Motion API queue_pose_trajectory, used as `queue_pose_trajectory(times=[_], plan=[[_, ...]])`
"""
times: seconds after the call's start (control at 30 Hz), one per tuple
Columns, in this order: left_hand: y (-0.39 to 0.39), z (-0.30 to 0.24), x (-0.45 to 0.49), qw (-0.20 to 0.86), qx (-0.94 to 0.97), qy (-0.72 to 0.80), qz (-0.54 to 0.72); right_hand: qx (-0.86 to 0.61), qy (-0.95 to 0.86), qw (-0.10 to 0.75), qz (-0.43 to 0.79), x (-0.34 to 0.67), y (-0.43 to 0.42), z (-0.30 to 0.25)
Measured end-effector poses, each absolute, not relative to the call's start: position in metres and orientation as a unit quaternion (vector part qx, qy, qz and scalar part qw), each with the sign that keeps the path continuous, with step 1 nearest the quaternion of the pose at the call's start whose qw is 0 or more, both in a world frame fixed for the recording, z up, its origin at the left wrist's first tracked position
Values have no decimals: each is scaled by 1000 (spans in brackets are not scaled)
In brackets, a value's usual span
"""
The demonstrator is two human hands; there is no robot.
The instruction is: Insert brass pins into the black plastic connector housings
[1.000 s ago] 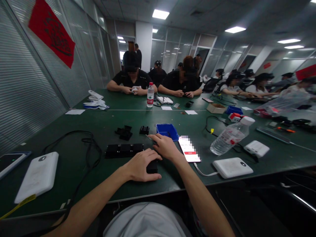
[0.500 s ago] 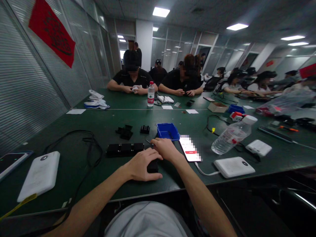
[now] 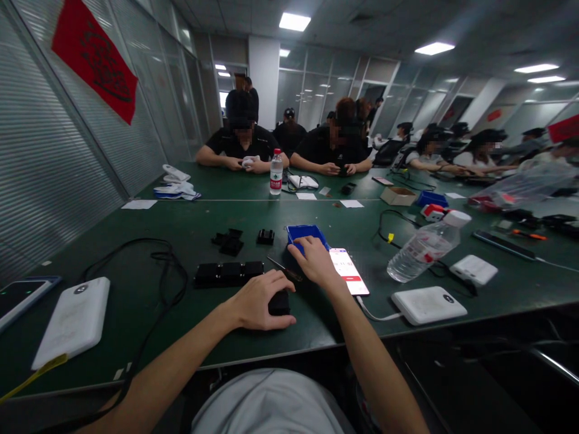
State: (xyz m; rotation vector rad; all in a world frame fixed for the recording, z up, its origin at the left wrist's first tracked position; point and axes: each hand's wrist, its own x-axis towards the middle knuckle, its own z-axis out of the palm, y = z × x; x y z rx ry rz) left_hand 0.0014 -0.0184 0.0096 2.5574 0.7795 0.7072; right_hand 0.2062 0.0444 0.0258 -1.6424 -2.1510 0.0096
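My left hand point(image 3: 256, 301) is closed over a small black block point(image 3: 278, 303), holding it down on the green table point(image 3: 181, 217). My right hand point(image 3: 316, 262) stretches forward, its fingers open over the near rim of a small blue tray point(image 3: 305, 231); the fingertips are hidden. A thin metal tool point(image 3: 283, 269) lies on the table between my hands. A row of black blocks point(image 3: 228, 273) sits just left of my left hand. A phone with a lit screen point(image 3: 350, 278) lies right beside my right wrist.
More black parts point(image 3: 230, 242) lie behind the row. White power banks point(image 3: 70, 322) point(image 3: 429, 304) flank me, with a black cable point(image 3: 167, 271) at left. A water bottle point(image 3: 425, 246) lies at right. Several people sit across the table.
My right hand let go of the thin tool, which now lies on the table, and moved forward to the blue tray. My left hand stayed on the black block.
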Motion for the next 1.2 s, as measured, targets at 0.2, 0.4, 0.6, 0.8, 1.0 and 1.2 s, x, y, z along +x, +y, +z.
queue_pose_trajectory(times=[0.2, 0.4, 0.6, 0.8, 1.0, 1.2], plan=[[-18, 10, 2, 179, 909, 278, 254, -581, -813, 20, -22, 206, 41, 23], [-18, 11, 2, 179, 909, 280, 251, -633, -773, 40, -9, 200, 40, 26], [-18, 9, 2, 178, 910, 283, 246, -634, -772, 39, -4, 199, 40, 27], [-18, 8, 2, 179, 910, 283, 244, -629, -776, 51, -6, 200, 39, 29], [-18, 8, 3, 181, 910, 285, 239, -636, -769, 56, -9, 201, 40, 32], [-19, 10, 2, 183, 910, 284, 239, -617, -785, 51, -20, 201, 38, 35]])
